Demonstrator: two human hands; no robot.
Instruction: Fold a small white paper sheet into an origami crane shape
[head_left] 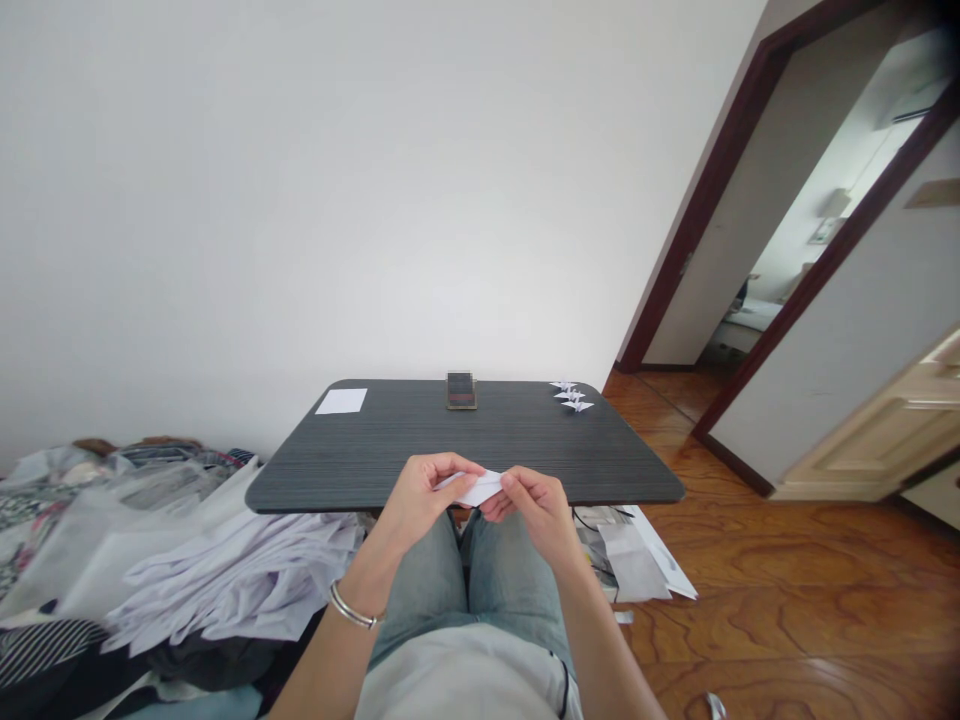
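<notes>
Closest to me is the pale shirt of the person whose head camera I look through, and beyond it are the blue jeans, the knees reaching under the table. A silver bracelet circles the left wrist. I have both hands near each other at the table's near edge, with a small folded white paper between them. The left hand pinches its left end between thumb and fingers; the right hand grips the right end, thumb on top. I can't tell how high the paper sits above the tabletop.

To my left, heaped clothes lie beside the table, white ones nearest it. On the right, papers show below the table's edge, over a brown wooden floor.

Farther out on the dark table, three folded paper cranes are lined up close together near the far right corner. A flat white sheet lies near the far left corner, and a dark phone-like device stands tilted at the middle of the far edge. Behind it I get a plain white wall, and to the right a dark-framed doorway opening onto another room.
</notes>
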